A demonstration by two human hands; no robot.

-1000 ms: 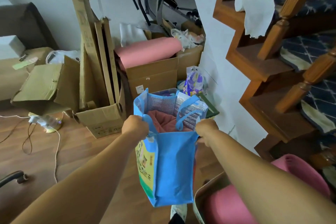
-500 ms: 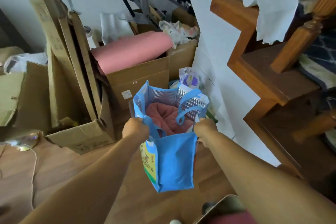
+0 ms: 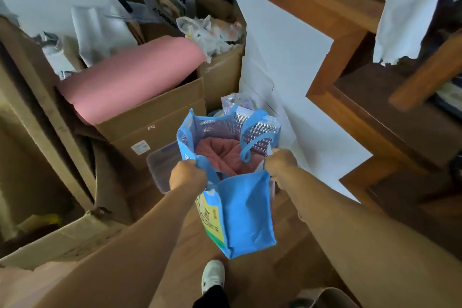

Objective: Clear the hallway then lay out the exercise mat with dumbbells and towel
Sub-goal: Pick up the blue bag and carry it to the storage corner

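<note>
Over the wood floor (image 3: 287, 272), left hand (image 3: 187, 179) and right hand (image 3: 281, 165) clench the rim of the upright blue fabric bag (image 3: 246, 212), red cloth (image 3: 220, 155) bundled inside.

Gripped a blue bag (image 3: 246, 210) at its open rim, with the left hand (image 3: 187, 177) and right hand (image 3: 281, 166) on opposite sides, clear of the floor (image 3: 287, 270). Carried a reddish cloth (image 3: 220, 155) bunched inside. Faced a cardboard box (image 3: 160, 117) topped by a pink rolled mat (image 3: 130, 80), with a clear tub (image 3: 162, 170) just behind the bag.
</note>
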